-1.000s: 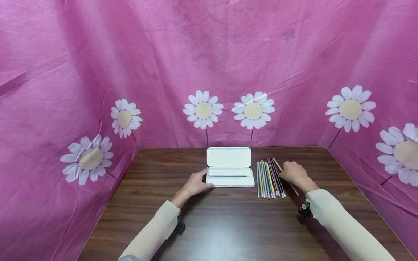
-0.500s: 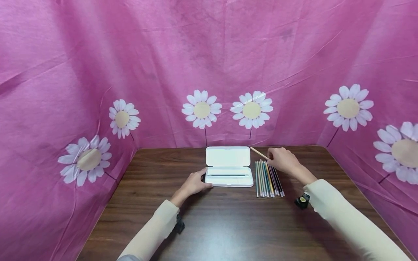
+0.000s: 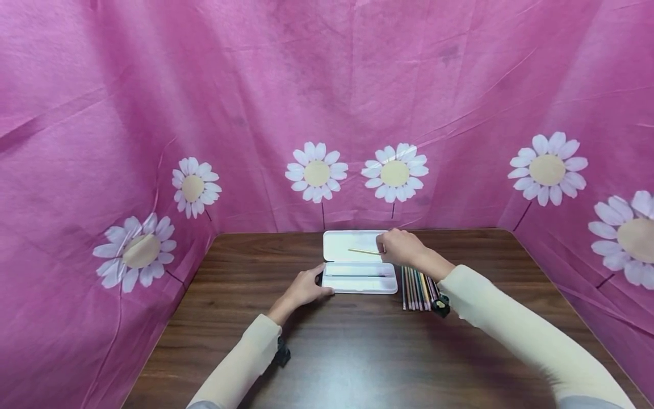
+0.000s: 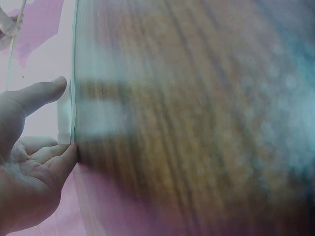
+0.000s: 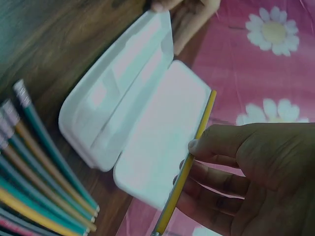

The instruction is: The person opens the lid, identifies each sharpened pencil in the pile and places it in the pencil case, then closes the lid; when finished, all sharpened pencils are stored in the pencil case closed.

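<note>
Right hand [image 3: 409, 250], grip clamped on yellow pencil [image 5: 185, 172], hovered over open lid [image 3: 339, 244] of white pencil case [image 3: 357, 284]. Left hand [image 3: 305, 287] clasped case's left end; more pencils [image 3: 416, 289] lay alongside.

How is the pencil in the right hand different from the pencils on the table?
The held pencil is up in the right hand, while the other pencils lie on the table. In the head view, the held pencil points sideways; the other pencils run front to back. The held pencil is yellow, but the other pencils are several colours. All are long and thin.
</note>
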A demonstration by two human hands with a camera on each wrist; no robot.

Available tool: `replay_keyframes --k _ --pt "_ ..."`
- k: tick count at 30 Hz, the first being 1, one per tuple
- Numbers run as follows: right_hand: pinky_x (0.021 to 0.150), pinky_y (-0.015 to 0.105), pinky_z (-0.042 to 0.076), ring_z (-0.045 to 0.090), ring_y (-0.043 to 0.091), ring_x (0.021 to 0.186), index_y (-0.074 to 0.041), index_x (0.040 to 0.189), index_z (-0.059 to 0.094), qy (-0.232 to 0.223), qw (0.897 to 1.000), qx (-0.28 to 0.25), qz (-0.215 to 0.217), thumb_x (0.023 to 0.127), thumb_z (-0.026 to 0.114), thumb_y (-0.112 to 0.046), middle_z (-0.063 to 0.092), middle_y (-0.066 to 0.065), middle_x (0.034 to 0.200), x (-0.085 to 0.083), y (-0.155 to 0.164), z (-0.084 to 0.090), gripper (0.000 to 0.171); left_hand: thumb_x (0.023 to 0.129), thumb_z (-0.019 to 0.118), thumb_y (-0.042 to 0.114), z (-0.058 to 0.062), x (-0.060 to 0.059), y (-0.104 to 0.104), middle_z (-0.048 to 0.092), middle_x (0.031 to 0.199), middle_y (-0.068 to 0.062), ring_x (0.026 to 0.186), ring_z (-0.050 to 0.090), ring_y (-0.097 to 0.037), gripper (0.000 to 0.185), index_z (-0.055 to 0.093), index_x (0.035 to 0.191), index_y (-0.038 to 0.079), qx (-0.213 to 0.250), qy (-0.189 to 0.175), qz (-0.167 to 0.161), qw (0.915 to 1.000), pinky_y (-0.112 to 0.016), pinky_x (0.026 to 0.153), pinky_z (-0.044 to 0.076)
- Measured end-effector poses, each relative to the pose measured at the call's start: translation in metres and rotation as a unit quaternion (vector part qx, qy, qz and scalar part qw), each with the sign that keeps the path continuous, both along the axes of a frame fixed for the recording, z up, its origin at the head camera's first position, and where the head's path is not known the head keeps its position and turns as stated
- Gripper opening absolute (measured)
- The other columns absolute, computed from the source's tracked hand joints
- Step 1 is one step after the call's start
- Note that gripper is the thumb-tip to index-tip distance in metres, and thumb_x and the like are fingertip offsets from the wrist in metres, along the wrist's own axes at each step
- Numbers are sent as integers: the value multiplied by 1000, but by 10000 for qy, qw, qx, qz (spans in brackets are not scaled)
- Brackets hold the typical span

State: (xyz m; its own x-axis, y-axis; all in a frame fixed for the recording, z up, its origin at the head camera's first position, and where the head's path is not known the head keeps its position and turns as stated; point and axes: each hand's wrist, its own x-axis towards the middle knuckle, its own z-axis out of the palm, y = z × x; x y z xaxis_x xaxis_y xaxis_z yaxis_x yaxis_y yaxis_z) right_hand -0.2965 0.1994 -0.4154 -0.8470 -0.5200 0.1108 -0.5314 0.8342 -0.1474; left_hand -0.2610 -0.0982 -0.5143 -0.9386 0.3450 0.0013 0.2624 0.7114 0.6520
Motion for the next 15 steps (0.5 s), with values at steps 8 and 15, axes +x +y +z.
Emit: replay_keyframes --k 8,15 --pt "61 39 55 63 18 69 -17 71 65 259 9977 346 517 80 79 -4 65 -3 69 -5 -35 -13 21 91 85 31 -4 -1 0 55 157 -22 145 54 -38 84 47 159 1 -65 45 34 10000 -51 122 44" --pt "56 39 53 62 19 68 -18 71 65 -118 9984 492 253 84 77 -3 65 -2 72 -11 -51 -22 23 91 83 36 -15 -7 -4 60 151 -25 138 61 -39 83 49 158 1 16 385 -149 9991 -50 116 50"
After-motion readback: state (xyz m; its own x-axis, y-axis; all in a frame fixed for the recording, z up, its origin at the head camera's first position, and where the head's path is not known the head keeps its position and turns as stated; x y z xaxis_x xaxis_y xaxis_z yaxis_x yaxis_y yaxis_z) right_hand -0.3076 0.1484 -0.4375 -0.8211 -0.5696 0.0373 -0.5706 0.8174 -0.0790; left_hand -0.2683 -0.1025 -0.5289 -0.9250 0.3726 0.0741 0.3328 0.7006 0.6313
